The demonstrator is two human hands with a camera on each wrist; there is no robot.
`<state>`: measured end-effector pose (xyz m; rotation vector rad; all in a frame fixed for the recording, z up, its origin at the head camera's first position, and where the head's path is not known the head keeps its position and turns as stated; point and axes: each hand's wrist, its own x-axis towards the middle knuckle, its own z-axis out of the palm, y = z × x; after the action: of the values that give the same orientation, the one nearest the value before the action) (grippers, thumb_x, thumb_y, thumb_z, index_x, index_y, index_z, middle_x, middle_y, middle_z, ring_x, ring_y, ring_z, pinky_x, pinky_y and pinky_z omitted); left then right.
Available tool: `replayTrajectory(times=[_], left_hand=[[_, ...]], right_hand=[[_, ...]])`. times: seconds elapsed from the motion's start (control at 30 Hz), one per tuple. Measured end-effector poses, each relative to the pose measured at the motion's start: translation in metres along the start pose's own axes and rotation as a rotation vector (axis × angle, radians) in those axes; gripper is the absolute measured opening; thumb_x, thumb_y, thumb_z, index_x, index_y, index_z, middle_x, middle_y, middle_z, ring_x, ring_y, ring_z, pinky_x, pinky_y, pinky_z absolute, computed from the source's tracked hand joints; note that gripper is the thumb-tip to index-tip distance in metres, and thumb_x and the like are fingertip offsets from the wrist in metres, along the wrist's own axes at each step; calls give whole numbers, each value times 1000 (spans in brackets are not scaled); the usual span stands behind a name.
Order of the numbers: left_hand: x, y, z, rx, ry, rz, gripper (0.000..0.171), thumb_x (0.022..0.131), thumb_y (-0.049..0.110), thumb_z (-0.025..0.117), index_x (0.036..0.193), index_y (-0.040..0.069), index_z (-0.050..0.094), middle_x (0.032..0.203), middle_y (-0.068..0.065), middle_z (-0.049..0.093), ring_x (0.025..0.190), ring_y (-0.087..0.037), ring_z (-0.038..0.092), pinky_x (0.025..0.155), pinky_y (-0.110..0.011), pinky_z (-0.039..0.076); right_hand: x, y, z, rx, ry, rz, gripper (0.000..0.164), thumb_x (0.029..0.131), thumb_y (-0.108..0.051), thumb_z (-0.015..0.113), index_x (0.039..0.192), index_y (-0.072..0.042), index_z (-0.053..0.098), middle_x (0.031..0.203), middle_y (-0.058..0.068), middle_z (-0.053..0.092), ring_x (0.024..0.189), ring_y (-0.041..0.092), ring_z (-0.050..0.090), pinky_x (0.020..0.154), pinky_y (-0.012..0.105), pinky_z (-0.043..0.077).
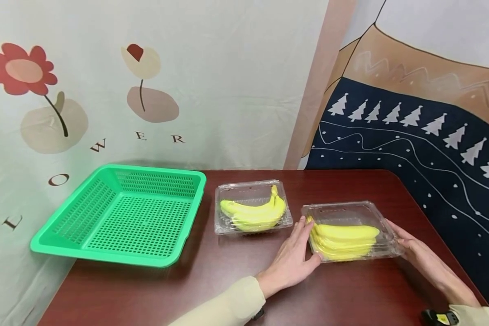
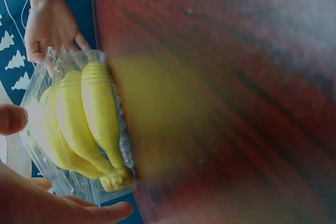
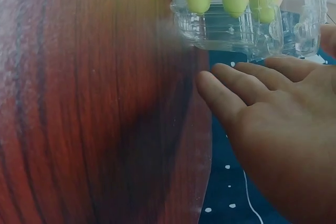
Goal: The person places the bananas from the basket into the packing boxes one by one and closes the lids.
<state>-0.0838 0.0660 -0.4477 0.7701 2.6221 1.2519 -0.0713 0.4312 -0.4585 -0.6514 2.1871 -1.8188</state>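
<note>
A clear plastic clamshell box [image 1: 338,213] holding a bunch of yellow bananas [image 1: 346,244] sits at the right of the table between my two hands. My left hand [image 1: 289,260] lies along its left side, fingers extended and thumb near the front corner. At the opposite end, my right hand [image 1: 424,258] has its fingers stretched beside the box's right edge. In the right wrist view the palm faces the box end with straight fingers; firm contact cannot be told. The left wrist view shows the banana stems [image 2: 116,179] toward my left hand.
Another clear clamshell box [image 1: 244,192] with bananas [image 1: 256,215] stands left of my left hand, near the back. A green perforated basket [image 1: 169,261] occupies the table's left side. Printed cloths [image 1: 236,86] hang behind the dark red table [image 1: 212,280] and along its right edge.
</note>
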Motion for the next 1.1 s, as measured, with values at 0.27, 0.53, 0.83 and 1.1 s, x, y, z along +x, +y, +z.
replayTrajectory(times=[0.27, 0.53, 0.83, 1.1], left_hand=[[-1, -1, 8, -18, 99, -30, 74, 94, 29, 67, 160, 18, 37, 164, -23, 27, 137, -38, 51, 109, -47, 46], [-1, -1, 10, -59, 89, -14, 75, 93, 21, 66, 161, 17, 34, 97, 7, 58, 74, 0, 54, 68, -21, 48], [0, 5, 17, -544, 3, -137, 84, 95, 1, 58, 165, 27, 21, 73, -7, 73, 60, -12, 69, 58, -23, 55], [1, 10, 28, -797, 15, -215, 88, 95, -7, 48, 167, 32, 15, 72, -15, 74, 61, -25, 73, 60, -32, 61]], right_hand=[[-3, -7, 4, -130, 86, 139, 56, 113, -7, 32, 165, -3, 13, 153, -34, 29, 129, -16, 44, 96, 7, 42], [-6, -5, 4, -116, 78, 147, 58, 112, -4, 33, 166, -5, 11, 152, -34, 29, 127, -13, 48, 94, 10, 46], [-11, 1, 2, -116, 79, 106, 64, 110, 3, 36, 167, -13, 13, 146, -33, 37, 122, -9, 55, 91, 13, 50], [-11, 0, 3, -273, 96, 138, 67, 109, 1, 39, 168, -20, 15, 135, -30, 49, 95, 4, 67, 76, 23, 58]])
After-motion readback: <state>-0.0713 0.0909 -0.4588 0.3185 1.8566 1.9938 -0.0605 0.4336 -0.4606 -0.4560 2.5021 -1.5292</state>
